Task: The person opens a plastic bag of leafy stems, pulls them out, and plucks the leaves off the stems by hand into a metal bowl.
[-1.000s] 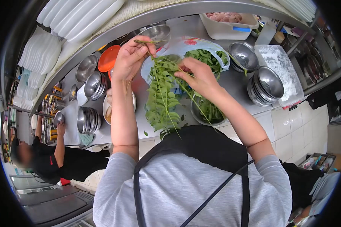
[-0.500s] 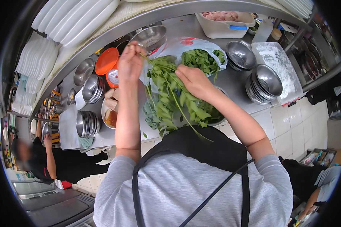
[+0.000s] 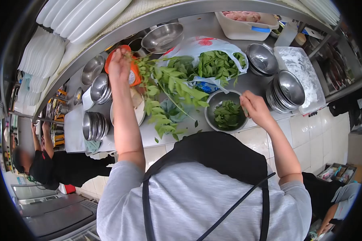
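Observation:
My left hand (image 3: 120, 66) is closed around the stems of a bunch of leafy green sprigs (image 3: 167, 86), which fans out to the right over the counter. Beside the rim of a metal bowl (image 3: 208, 116), my right hand (image 3: 253, 107) is pinched; what its fingers hold, if anything, is too small to tell. Loose green leaves (image 3: 228, 114) lie in that bowl. Behind it a pale blue plastic bag (image 3: 185, 49) lies open with more leaves inside. An orange scale (image 3: 135, 76) is partly hidden behind my left hand and forearm.
Stacked metal bowls (image 3: 284, 90) stand right, near a tray of white powder (image 3: 299, 72). A tub of raw meat (image 3: 245, 30) is at the back. More bowls (image 3: 93, 126) and a plate (image 3: 139, 110) are left. A co-worker (image 3: 48, 166) stands far left; another person is at lower right.
My left hand has moved left with the sprigs, while my right hand has left them and moved right to the bowl. The leaves in the bowl are now uncovered.

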Demonstrator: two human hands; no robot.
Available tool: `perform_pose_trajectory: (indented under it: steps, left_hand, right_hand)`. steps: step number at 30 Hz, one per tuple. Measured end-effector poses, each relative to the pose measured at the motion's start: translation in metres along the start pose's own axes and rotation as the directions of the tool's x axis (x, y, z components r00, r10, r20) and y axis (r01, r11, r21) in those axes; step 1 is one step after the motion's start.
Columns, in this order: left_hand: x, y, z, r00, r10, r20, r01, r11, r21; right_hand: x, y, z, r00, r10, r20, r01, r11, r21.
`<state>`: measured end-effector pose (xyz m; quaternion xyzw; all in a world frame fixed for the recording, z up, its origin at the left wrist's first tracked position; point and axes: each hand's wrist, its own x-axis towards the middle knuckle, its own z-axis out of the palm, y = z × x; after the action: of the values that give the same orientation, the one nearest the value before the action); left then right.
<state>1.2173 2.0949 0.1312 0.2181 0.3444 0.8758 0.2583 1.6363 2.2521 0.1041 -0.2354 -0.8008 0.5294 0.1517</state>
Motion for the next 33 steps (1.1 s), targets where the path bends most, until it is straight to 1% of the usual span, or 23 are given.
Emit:
perform_pose_trajectory:
  steps: [1, 3, 5, 6, 7, 8, 10, 11, 13, 15, 17, 18, 19, 21, 22, 23, 24, 25, 27, 28, 29, 31, 33]
  left_hand:
    - [0.001, -0.005, 0.004, 0.992, -0.047, 0.119, 0.046, 0.999, 0.012]
    - [-0.001, -0.018, 0.017, 0.991, -0.073, 0.112, 0.079, 0.996, -0.051]
    - [-0.006, -0.025, 0.035, 0.987, -0.106, 0.118, 0.113, 0.992, -0.054]
    - [-0.010, -0.027, 0.044, 0.984, -0.113, 0.137, 0.119, 0.992, -0.040]
    - [-0.014, -0.029, 0.051, 0.984, -0.113, 0.138, 0.119, 0.992, -0.039]
    - [-0.017, -0.030, 0.058, 0.977, -0.120, 0.174, 0.126, 0.992, -0.023]
    - [-0.024, -0.034, 0.072, 0.972, -0.105, 0.212, 0.101, 0.994, 0.028]
    - [-0.027, -0.038, 0.076, 0.972, -0.103, 0.213, 0.099, 0.995, 0.029]
    - [-0.032, -0.045, 0.085, 0.966, -0.116, 0.233, 0.102, 0.992, 0.071]
    - [-0.038, -0.055, 0.093, 0.966, -0.108, 0.237, 0.082, 0.990, 0.118]
    - [-0.040, -0.064, 0.098, 0.980, -0.102, 0.172, 0.089, 0.993, 0.082]
    - [-0.042, -0.066, 0.102, 0.986, -0.092, 0.141, 0.082, 0.993, 0.079]
    - [-0.041, -0.069, 0.102, 0.986, -0.093, 0.140, 0.083, 0.994, 0.077]
    - [-0.038, -0.076, 0.100, 0.989, -0.081, 0.127, 0.073, 0.995, 0.066]
    - [-0.037, -0.079, 0.099, 0.989, -0.081, 0.127, 0.074, 0.995, 0.065]
    - [-0.036, -0.082, 0.098, 0.989, -0.084, 0.120, 0.078, 0.995, 0.056]
    - [-0.036, -0.083, 0.099, 0.990, -0.087, 0.112, 0.082, 0.995, 0.048]
    - [-0.036, -0.084, 0.100, 0.990, -0.090, 0.112, 0.085, 0.995, 0.049]
    - [-0.036, -0.085, 0.100, 0.986, -0.111, 0.121, 0.105, 0.993, 0.056]
    - [-0.036, -0.085, 0.100, 0.986, -0.114, 0.120, 0.108, 0.993, 0.057]
    - [-0.035, -0.085, 0.099, 0.986, -0.134, 0.102, 0.131, 0.991, 0.037]
    - [-0.033, -0.086, 0.096, 0.983, -0.160, 0.085, 0.159, 0.987, 0.016]
    - [-0.025, -0.084, 0.086, 0.985, -0.170, 0.036, 0.171, 0.985, -0.020]
  right_hand:
    - [0.003, -0.009, 0.003, 1.000, -0.001, 0.005, 0.001, 1.000, 0.003]
    - [0.014, -0.031, 0.015, 0.998, -0.064, 0.020, 0.061, 0.993, 0.096]
    - [0.029, -0.041, 0.030, 0.997, -0.050, 0.061, 0.044, 0.995, 0.093]
    - [0.040, -0.036, 0.041, 0.967, -0.255, -0.006, 0.255, 0.967, 0.020]
    - [0.051, -0.032, 0.049, 0.891, -0.451, -0.056, 0.448, 0.892, -0.066]
    - [0.061, -0.033, 0.054, 0.891, -0.451, -0.056, 0.448, 0.892, -0.066]
    - [0.082, -0.036, 0.061, 0.895, -0.422, -0.142, 0.424, 0.906, -0.015]
    - [0.091, -0.039, 0.065, 0.895, -0.424, -0.143, 0.426, 0.905, -0.016]
    - [0.106, -0.045, 0.074, 0.948, -0.314, -0.060, 0.310, 0.949, -0.060]
    - [0.111, -0.045, 0.083, 0.933, -0.359, -0.038, 0.353, 0.929, -0.109]
    - [0.113, -0.045, 0.088, 0.933, -0.360, 0.018, 0.361, 0.932, -0.038]
    - [0.115, -0.045, 0.089, 0.947, -0.317, 0.056, 0.319, 0.947, -0.035]
    - [0.118, -0.038, 0.092, 0.947, -0.315, 0.056, 0.318, 0.948, -0.037]
    - [0.123, -0.027, 0.098, 0.950, -0.312, 0.019, 0.310, 0.948, 0.075]
    - [0.123, -0.026, 0.099, 0.950, -0.311, 0.019, 0.309, 0.948, 0.074]
    - [0.122, -0.025, 0.101, 0.984, -0.158, 0.081, 0.119, 0.927, 0.357]
    - [0.121, -0.025, 0.101, 0.983, -0.023, 0.183, -0.092, 0.800, 0.594]
    - [0.121, -0.024, 0.098, 0.983, -0.021, 0.182, -0.093, 0.799, 0.594]
    - [0.121, -0.026, 0.089, 0.944, 0.018, 0.330, -0.252, 0.685, 0.684]
    - [0.117, -0.036, 0.088, 0.970, 0.038, 0.239, -0.164, 0.828, 0.535]
    - [0.117, -0.035, 0.088, 0.970, 0.040, 0.239, -0.167, 0.827, 0.537]
    - [0.115, -0.034, 0.087, 0.975, -0.026, 0.221, -0.082, 0.883, 0.462]
    - [0.109, -0.037, 0.083, 0.972, -0.009, 0.233, -0.100, 0.887, 0.452]
